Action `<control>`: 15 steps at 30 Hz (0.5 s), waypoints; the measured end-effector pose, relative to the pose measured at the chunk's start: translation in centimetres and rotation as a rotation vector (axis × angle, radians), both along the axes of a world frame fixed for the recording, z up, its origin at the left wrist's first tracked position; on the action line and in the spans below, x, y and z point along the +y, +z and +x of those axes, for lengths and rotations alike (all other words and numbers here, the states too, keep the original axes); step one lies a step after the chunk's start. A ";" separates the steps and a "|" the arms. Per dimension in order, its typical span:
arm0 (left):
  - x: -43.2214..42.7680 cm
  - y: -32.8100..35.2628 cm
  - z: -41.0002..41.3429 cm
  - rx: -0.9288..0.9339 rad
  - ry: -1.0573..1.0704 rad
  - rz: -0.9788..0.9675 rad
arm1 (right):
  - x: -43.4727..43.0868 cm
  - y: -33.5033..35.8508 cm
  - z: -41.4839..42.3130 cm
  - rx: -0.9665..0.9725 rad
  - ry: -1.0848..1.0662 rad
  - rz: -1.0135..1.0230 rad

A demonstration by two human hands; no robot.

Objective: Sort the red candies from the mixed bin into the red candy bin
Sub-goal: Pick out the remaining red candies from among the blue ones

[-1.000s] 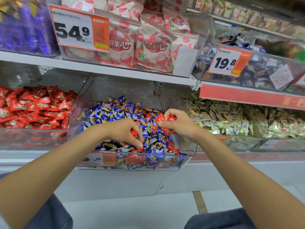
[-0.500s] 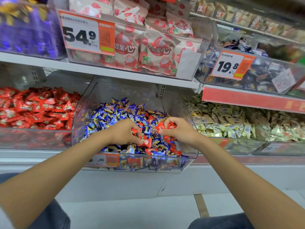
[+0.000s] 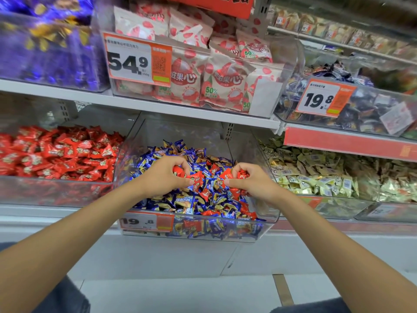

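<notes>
Red candies (image 3: 241, 173) are gripped in the curled left hand (image 3: 162, 176) and right hand (image 3: 253, 180), inside the mixed bin (image 3: 191, 134); the count in each grip is hidden. Left of the hands, the red candy bin (image 3: 56, 192) is cut off at the frame edge.

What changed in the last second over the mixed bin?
The left hand dug into the mixed bin, then pinched a red candy and lifted it. The right hand still grips its red candies. Both hands stay over that bin; nothing has gone to the red candy bin.
</notes>
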State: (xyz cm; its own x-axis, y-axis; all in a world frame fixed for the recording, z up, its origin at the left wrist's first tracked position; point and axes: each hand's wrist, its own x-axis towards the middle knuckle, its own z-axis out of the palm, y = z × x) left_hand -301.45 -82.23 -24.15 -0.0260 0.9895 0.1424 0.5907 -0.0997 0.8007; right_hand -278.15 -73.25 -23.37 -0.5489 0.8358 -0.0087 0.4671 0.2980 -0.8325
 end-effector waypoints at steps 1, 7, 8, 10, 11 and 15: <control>-0.2 0.3 -0.3 0.003 -0.003 0.012 | -0.2 0.2 -0.2 0.012 0.008 0.002; -3.1 2.4 -2.6 -0.095 0.058 0.098 | -2.9 2.2 -4.3 0.128 0.057 0.102; -3.9 3.0 -3.2 -0.116 0.077 0.143 | -3.6 2.5 -5.2 0.147 0.077 0.108; -5.7 4.1 -5.2 -0.110 0.117 0.229 | -5.1 3.0 -7.3 0.171 0.121 0.128; -6.5 4.5 -6.7 -0.104 0.151 0.252 | -5.7 3.4 -8.4 0.178 0.147 0.147; -10.1 5.0 -13.7 -0.106 0.306 0.281 | -7.6 4.6 -14.5 0.207 0.267 0.228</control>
State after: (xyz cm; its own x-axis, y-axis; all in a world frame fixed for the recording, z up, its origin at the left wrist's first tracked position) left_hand -315.20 -92.32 -19.14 -0.3419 0.8570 0.3856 0.5424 -0.1551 0.8257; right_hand -292.66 -80.90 -18.77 -0.7175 0.6315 0.2939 0.1774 0.5737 -0.7996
